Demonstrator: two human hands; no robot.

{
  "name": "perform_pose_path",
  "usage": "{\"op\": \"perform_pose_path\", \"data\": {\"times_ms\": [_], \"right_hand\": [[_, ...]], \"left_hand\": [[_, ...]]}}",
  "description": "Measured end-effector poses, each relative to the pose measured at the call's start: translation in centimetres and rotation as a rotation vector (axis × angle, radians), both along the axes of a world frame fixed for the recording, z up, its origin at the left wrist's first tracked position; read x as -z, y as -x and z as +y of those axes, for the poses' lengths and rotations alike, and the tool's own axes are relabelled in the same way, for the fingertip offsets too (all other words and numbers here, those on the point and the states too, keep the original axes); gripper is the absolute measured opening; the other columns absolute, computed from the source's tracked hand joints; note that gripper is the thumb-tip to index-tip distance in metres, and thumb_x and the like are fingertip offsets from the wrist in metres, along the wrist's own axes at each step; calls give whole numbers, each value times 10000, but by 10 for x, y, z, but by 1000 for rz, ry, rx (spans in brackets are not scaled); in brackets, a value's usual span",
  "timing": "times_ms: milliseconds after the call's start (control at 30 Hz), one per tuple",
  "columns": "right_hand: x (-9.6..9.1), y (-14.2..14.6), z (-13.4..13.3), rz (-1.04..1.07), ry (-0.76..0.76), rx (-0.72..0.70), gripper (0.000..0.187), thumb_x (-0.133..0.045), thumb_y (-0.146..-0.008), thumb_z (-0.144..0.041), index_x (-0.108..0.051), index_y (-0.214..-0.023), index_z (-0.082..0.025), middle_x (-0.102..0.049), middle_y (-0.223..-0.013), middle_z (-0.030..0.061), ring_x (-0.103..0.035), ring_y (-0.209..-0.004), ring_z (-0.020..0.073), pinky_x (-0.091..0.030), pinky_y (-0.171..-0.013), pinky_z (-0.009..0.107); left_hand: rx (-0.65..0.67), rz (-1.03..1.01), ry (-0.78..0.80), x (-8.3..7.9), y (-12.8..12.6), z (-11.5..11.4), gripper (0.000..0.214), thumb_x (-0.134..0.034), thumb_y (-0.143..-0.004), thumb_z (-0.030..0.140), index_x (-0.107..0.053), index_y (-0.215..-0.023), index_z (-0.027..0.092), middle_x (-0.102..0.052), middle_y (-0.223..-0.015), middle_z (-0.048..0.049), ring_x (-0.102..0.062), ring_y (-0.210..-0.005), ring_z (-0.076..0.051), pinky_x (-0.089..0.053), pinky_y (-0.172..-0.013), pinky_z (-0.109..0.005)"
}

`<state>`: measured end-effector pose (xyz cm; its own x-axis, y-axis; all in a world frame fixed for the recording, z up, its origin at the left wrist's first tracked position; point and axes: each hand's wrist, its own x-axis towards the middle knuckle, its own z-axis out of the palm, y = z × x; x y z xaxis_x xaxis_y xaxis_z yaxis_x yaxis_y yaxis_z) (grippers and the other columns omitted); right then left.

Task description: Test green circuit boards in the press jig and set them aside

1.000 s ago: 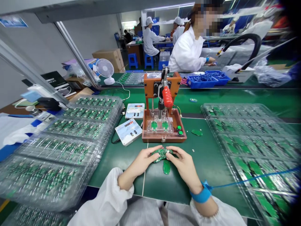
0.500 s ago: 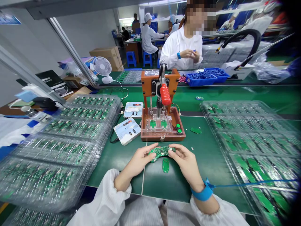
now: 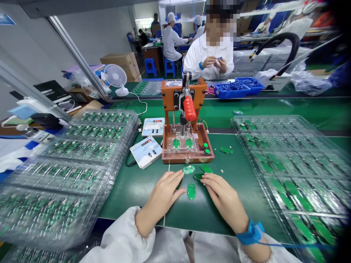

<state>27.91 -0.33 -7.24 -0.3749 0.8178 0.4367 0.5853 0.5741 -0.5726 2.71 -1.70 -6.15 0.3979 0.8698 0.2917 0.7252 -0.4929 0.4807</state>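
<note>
My left hand (image 3: 166, 189) is curled over a dark circuit board, mostly hidden under the fingers. My right hand (image 3: 226, 193) pinches the right end of a small green circuit board (image 3: 197, 176), tilted close to the mat. Between the hands lies a rounded green circuit board (image 3: 191, 191). Just beyond the fingertips are a paler circuit board (image 3: 188, 169), its printed side up, and a plain green circuit board (image 3: 206, 168). Behind them stands a test fixture (image 3: 188, 155) with a red lever handle (image 3: 189, 109) and green boards under its clear plate.
Stacked clear trays (image 3: 120, 157) of boards stand at left, more trays (image 3: 263, 175) at right. Two white counter boxes (image 3: 146, 151) sit beside the fixture. A loose board (image 3: 226, 150) lies right of it. A co-worker (image 3: 210, 54) sits opposite, behind blue bins (image 3: 233, 90).
The joined board piece held in both hands has come apart into separate boards, some now lying on the mat. My hands have lowered and turned palm down. The counter displays read differently.
</note>
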Motion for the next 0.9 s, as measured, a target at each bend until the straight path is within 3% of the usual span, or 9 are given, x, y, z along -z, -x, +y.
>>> {"op": "perform_pose_path", "data": {"times_ms": [100,233,367,500,667,767,833,900], "right_hand": [[-1,1,-7,-58,28,-98,389,-454,-972,-73,-684,-1230,-252,-703,-1274,52,-651,-1247,214,-587,-1069,405],[-8,-2,-11,-70,70,-166,516,-433,-884,-23,-653,-1286,-260,-691,-1304,39,-591,-1330,218,-572,-1090,417],[-14,-6,-3,-63,71,-101,444,-467,-911,-89,-672,-1264,-263,-701,-1302,37,-616,-1302,239,-549,-1114,466],[-13,-12,9,-56,132,-27,366,-451,-974,-162,-704,-1212,-277,-733,-1244,32,-696,-1180,230,-592,-1042,436],[-13,-19,21,-7,141,29,277,-475,-1020,-258,-713,-1159,-284,-744,-1194,35,-707,-1129,237,-596,-1006,439],[-28,-14,32,38,62,61,248,-504,-1029,-272,-709,-1168,-278,-739,-1199,43,-701,-1133,234,-589,-1009,424],[-49,-3,41,85,-36,69,244,-526,-1028,-259,-700,-1199,-278,-735,-1214,44,-695,-1149,229,-574,-1033,413],[-75,14,53,151,-154,84,272,-541,-1027,-252,-676,-1262,-279,-717,-1262,51,-677,-1190,232,-559,-1060,414]], "left_hand": [[18,-68,62,-9,1,-2,678,-761,-886,492,-558,-1437,155,-648,-1388,-135,-596,-1232,-305,-549,-1050,-503],[23,-91,103,-19,9,1,317,-569,-1042,365,-677,-1280,188,-701,-1277,-101,-617,-1195,-265,-539,-1042,-463],[4,-55,94,-20,17,7,270,-493,-1063,248,-721,-1193,188,-715,-1220,-91,-650,-1124,-244,-558,-984,-423],[32,-33,147,-20,25,8,252,-525,-1047,267,-726,-1190,215,-714,-1221,-75,-671,-1076,-230,-565,-961,-394],[107,-44,192,-22,36,8,270,-617,-1006,315,-690,-1254,241,-678,-1337,-74,-638,-1191,-247,-523,-1039,-415],[124,-82,185,-29,38,12,170,-578,-1025,307,-698,-1105,218,-709,-1238,-71,-646,-1130,-227,-515,-986,-377],[94,-120,162,-35,36,18,163,-557,-1024,294,-651,-933,197,-720,-1021,-47,-656,-946,-186,-512,-852,-320],[46,-161,84,-39,30,28,234,-559,-1000,276,-545,-781,195,-636,-791,-4,-585,-727,-145,-454,-687,-281]]}}
